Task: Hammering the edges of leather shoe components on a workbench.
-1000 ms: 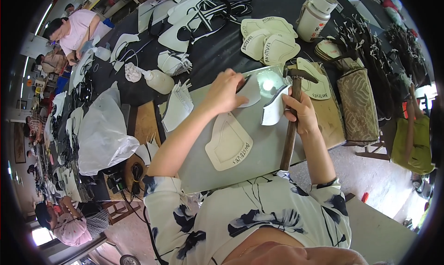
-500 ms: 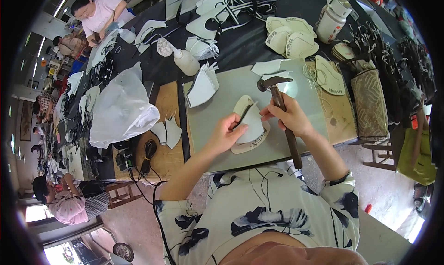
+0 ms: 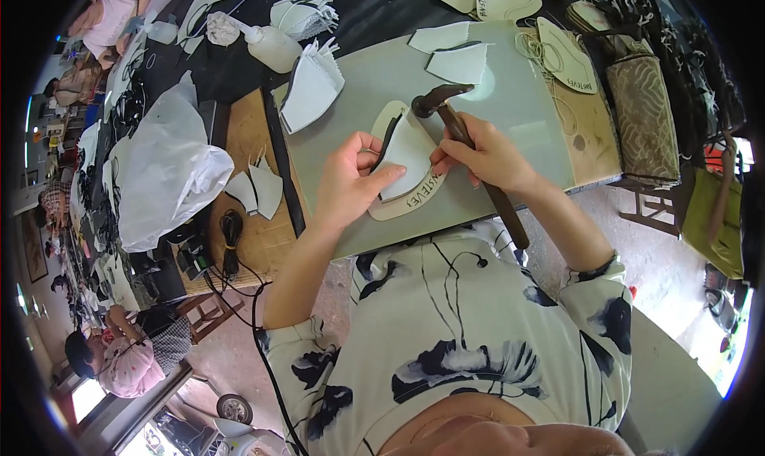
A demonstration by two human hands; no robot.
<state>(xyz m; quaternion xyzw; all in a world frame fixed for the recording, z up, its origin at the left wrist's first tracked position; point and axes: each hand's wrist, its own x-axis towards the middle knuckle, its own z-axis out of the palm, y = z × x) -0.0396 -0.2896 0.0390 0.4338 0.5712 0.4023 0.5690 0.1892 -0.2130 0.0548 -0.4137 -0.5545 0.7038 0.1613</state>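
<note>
A white curved cut piece [image 3: 408, 155] with a dark strip along its left edge is held over a cream lettered template [image 3: 389, 209]. My left hand [image 3: 351, 177] grips the piece at its left side, thumb pressed on top of it. A wooden-handled hammer [image 3: 453, 124] rests in my right hand [image 3: 490, 157], its head pointing away and its handle end hanging past the front edge. Fingertips of that hand are beside the right edge of the piece; whether they touch it is unclear. Underneath is a smooth grey-green board [image 3: 518, 109].
Loose white pieces [image 3: 460, 62] lie at the board's far edge, and a fringed stack [image 3: 313, 90] at its left. Beyond stands a white squeeze bottle [image 3: 272, 50]. A clear plastic bag [image 3: 163, 177] and black cables [image 3: 231, 241] sit left; a patterned pouch [image 3: 644, 121] is right.
The white piece has turned on the template, its dark strip now on the left. My left hand has shifted with it, and the hammer stays in my right hand. The whole view has shifted.
</note>
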